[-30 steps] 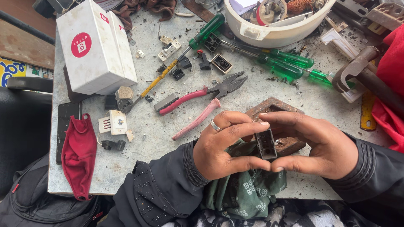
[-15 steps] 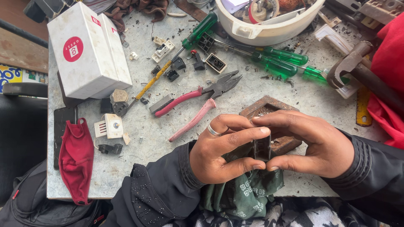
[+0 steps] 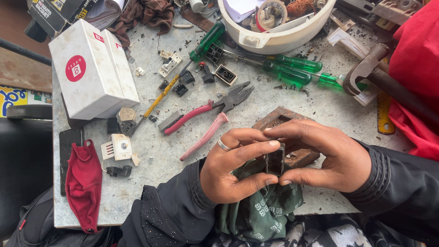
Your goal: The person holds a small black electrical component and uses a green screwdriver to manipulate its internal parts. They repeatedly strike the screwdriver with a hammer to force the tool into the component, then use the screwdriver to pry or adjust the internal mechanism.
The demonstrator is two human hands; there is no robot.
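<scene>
Both hands meet near the front edge of a grey worktable (image 3: 151,183). My left hand (image 3: 228,169), with a ring on one finger, and my right hand (image 3: 329,160) pinch a small dark rectangular switch part (image 3: 275,161) between thumbs and fingers, holding it upright. Just behind the hands lies a rusty brown metal box (image 3: 283,120). A green patterned cloth (image 3: 260,210) hangs under the hands.
Pink-handled pliers (image 3: 206,114) lie left of the hands. Green-handled screwdrivers (image 3: 292,68), a yellow-shafted screwdriver (image 3: 160,98), small switch parts, a white box (image 3: 91,68), a white bowl of parts (image 3: 274,27), a hammer (image 3: 379,73), red fabric (image 3: 418,64) and a red face mask (image 3: 83,183) crowd the table.
The hands have turned the switch part slightly and closed tighter around it. The camera view has shifted a little; the table items have not moved.
</scene>
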